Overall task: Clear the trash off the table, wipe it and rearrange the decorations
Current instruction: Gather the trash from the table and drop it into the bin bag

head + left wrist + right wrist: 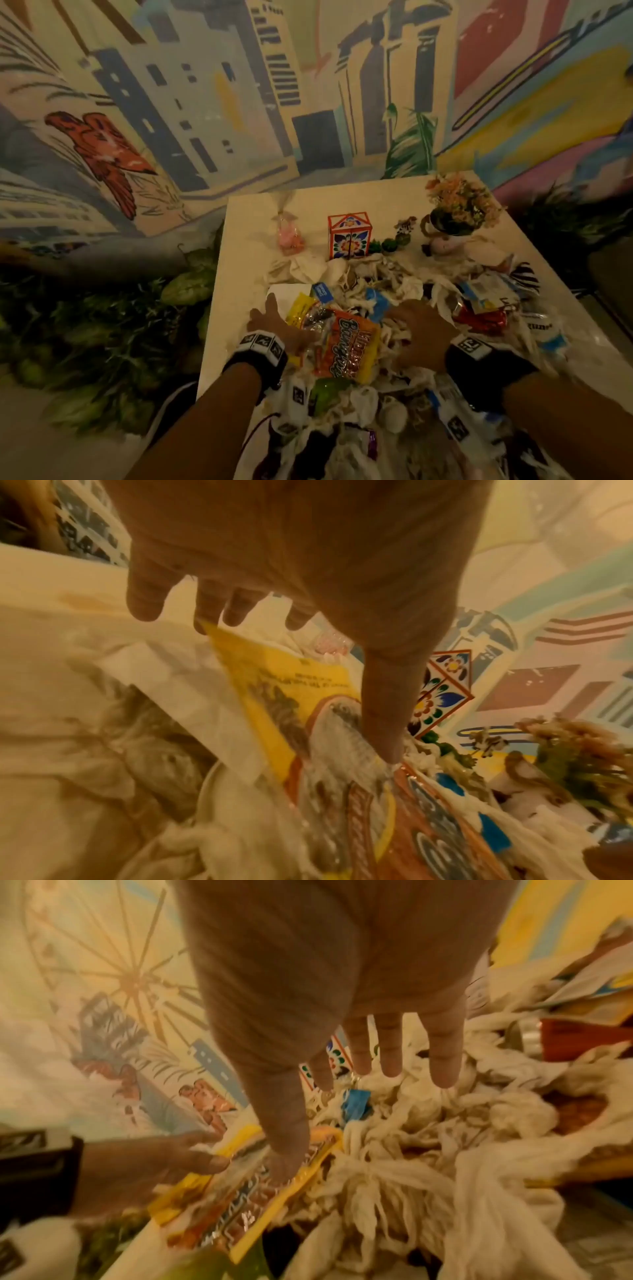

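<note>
Both hands are down on the trash heap covering the near half of the pale square table (239, 233). Landmark: orange-and-yellow foil snack bag (349, 346), top of the heap, near centre.

Left hand (274, 325) lies at the bag's left edge, fingers spread and straight, thumb tip (387, 748) pressing the wrapper; nothing gripped.

Right hand (421, 335) is just right of the bag, palm down on shredded white tissue (394, 1164), fingers straight and apart, thumb touching the bag's edge; no grip.

Beyond the bag, behind the heap: orange-trimmed floral paper box (349, 236) upright, clear pouch of pink sweets (289, 236) to its left, dark pot of peach flowers (459, 209) to its right.
</note>
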`<control>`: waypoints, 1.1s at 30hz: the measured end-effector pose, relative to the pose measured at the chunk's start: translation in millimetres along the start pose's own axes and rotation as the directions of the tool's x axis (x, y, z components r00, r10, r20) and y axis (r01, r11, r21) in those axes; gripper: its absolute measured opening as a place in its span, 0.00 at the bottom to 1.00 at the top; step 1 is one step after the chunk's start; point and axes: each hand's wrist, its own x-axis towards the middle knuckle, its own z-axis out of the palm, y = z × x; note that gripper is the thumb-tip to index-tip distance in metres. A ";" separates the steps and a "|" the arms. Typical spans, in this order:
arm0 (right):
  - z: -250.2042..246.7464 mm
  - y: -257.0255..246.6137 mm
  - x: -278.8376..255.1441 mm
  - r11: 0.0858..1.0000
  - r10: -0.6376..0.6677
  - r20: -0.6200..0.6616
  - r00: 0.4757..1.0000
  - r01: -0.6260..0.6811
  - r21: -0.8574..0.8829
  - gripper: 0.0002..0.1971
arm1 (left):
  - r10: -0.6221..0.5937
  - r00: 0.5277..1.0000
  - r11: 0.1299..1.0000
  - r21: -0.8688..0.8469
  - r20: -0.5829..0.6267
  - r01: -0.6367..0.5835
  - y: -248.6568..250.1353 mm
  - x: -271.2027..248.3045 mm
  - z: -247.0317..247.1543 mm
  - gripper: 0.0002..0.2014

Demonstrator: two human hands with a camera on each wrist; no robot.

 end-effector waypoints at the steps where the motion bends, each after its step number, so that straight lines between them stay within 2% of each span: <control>1: 5.5 -1.2 7.2 1.000 -0.020 0.010 1.000 0.020 -0.021 0.51 | -0.009 1.000 1.000 0.000 0.014 0.009 2.7 1.4 0.9 0.69; 5: 31.7 0.4 35.4 0.990 -0.005 0.098 0.995 0.019 -0.138 0.62 | -0.024 1.000 0.998 0.057 -0.009 0.025 7.8 8.6 9.6 0.73; 8: 46.2 4.7 50.9 0.978 0.026 0.084 0.996 -0.008 -0.209 0.63 | 0.000 0.997 0.999 0.036 -0.073 0.003 12.1 13.5 17.3 0.73; 13: 44.8 8.2 55.9 0.977 0.018 0.003 1.000 -0.017 -0.214 0.40 | 0.047 0.994 0.983 -0.172 -0.094 -0.063 16.7 10.1 17.6 0.67; 16: 41.3 11.3 59.1 0.989 0.022 -0.003 1.000 -0.022 -0.144 0.33 | 0.092 0.988 0.965 -0.233 -0.125 -0.119 17.7 3.7 12.5 0.60; 19: 28.4 8.8 58.2 0.999 0.007 -0.038 0.999 -0.009 -0.043 0.21 | 0.085 0.984 0.957 -0.261 -0.158 -0.125 18.8 0.6 6.4 0.45; 21: 13.1 9.1 54.4 0.999 -0.009 -0.111 0.994 0.014 0.039 0.13 | 0.117 0.982 0.964 -0.220 -0.151 -0.149 18.0 -0.5 2.1 0.34; 23: -3.1 10.5 48.0 0.987 -0.020 -0.199 0.980 0.051 0.152 0.12 | 0.167 0.975 0.972 -0.139 -0.148 -0.188 17.5 -2.4 -1.0 0.22; 25: -16.2 13.3 41.5 0.970 -0.033 -0.253 0.967 0.092 0.226 0.14 | 0.222 0.962 0.967 -0.093 -0.158 -0.238 17.3 -5.4 -1.8 0.15; 29: -33.2 16.3 29.4 0.948 0.040 -0.346 0.938 0.074 0.310 0.08 | 0.306 0.935 0.939 -0.105 -0.180 -0.327 17.3 -11.2 -3.7 0.14; 33: -55.9 14.4 19.5 0.927 0.090 -0.506 0.858 0.114 0.358 0.08 | 0.350 0.905 0.899 -0.187 -0.240 -0.397 19.7 -21.5 -19.5 0.16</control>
